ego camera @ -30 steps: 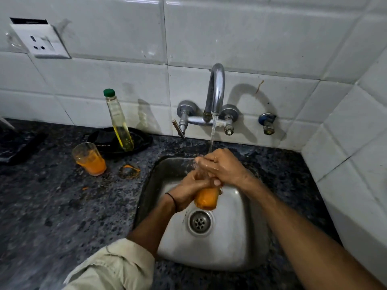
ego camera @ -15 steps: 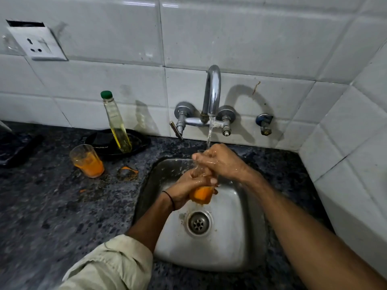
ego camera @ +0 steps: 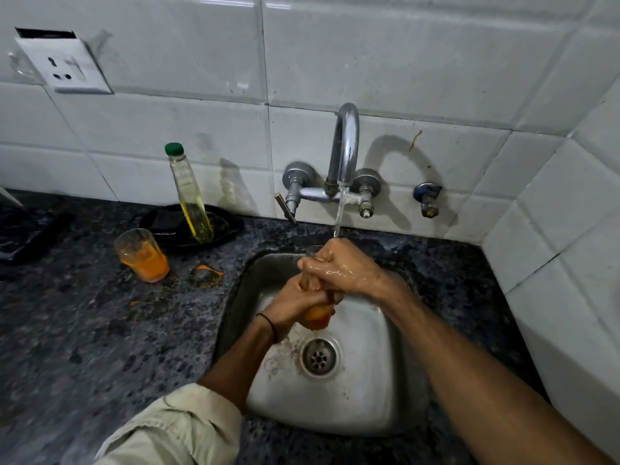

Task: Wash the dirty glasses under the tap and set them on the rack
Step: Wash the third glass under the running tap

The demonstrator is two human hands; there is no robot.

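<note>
A glass [ego camera: 317, 317] stained orange at its base is held over the steel sink [ego camera: 365, 380], under the running stream from the chrome tap [ego camera: 344, 149]. My left hand [ego camera: 295, 302] grips its lower part. My right hand [ego camera: 342, 268], wet, is curled over its upper part and rim, and water falls onto it. Most of the glass is hidden by both hands. A second glass [ego camera: 142, 255] with orange liquid stands on the dark counter to the left. No rack is in view.
A bottle of yellow liquid [ego camera: 189, 196] with a green cap stands in a black dish [ego camera: 223, 226] behind the second glass. An orange spill [ego camera: 206, 273] lies on the speckled counter [ego camera: 84, 347]. White tiled walls close the back and right; a socket [ego camera: 63, 67] is upper left.
Both hands with the glass have lifted a little toward the tap. Less of the orange base shows below my left hand.
</note>
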